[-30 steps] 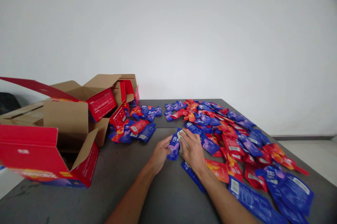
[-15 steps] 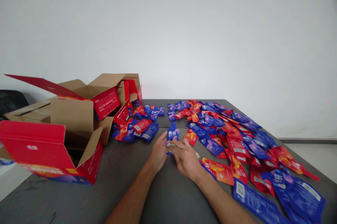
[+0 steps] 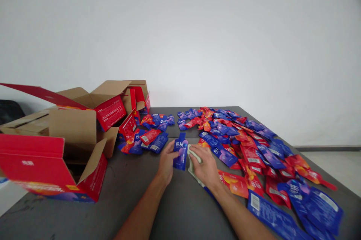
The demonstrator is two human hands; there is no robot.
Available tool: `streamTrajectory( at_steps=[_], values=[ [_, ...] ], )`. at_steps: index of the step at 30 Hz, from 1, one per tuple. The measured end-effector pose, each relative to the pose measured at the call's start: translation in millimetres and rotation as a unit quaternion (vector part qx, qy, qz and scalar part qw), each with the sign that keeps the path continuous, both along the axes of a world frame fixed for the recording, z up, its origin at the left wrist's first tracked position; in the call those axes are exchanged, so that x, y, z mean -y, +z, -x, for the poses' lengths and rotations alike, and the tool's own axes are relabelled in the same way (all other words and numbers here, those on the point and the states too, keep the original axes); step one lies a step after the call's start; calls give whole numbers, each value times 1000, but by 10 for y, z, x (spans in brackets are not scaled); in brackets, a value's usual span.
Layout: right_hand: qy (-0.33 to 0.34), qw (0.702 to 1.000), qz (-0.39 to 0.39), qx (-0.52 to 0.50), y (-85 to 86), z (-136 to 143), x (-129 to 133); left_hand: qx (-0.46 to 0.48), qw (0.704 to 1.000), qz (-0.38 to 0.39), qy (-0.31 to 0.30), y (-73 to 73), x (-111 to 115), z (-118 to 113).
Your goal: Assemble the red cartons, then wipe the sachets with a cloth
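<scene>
Upright above the middle of the table, a blue pouch (image 3: 180,153) with white lettering faces me. My left hand (image 3: 166,161) grips it along its left edge, thumb across the front. Just to the right, my right hand (image 3: 203,164) is closed on a pale folded cloth (image 3: 193,162), which hangs below the fingers close to the pouch's right edge. Right of that hand lies a big spread of red pouches (image 3: 234,183) and blue pouches (image 3: 222,153). A smaller group, with a red pouch (image 3: 150,135) on top, lies beyond my left hand.
An open red carton (image 3: 36,157) stands at the left front, its flaps up. Behind it are another open carton (image 3: 111,110) and a brown cardboard box (image 3: 25,121). The grey table (image 3: 124,198) ends near a white wall (image 3: 186,37).
The cloth has come off the pouch's front, moving right with my right hand. My left hand has shifted slightly left with the pouch, whose front now shows more fully.
</scene>
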State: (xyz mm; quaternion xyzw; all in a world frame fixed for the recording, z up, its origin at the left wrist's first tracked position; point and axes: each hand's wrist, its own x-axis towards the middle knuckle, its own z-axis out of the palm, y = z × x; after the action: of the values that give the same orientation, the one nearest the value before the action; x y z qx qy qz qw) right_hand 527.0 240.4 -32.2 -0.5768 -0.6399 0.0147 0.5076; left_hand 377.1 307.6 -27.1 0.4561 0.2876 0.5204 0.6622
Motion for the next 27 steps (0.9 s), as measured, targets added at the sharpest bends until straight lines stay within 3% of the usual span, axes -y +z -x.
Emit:
streamTrajectory(
  at_steps=[4,9,15,18,27],
  values=[
    [34,999,-10,-9,0,83,16,-2,1000,27,15,-110,-21,-19],
    [41,999,-9,-10,-14,107,14,-29,999,4,14,-254,-48,-81],
    [74,996,-1,55,2,152,40,69,994,80,-35,-165,10,-123],
    [98,990,18,99,12,163,42,66,990,94,-76,-148,14,-81],
    [-56,997,-19,57,-18,-132,-28,14,983,130,-129,-103,75,-53]
  ],
)
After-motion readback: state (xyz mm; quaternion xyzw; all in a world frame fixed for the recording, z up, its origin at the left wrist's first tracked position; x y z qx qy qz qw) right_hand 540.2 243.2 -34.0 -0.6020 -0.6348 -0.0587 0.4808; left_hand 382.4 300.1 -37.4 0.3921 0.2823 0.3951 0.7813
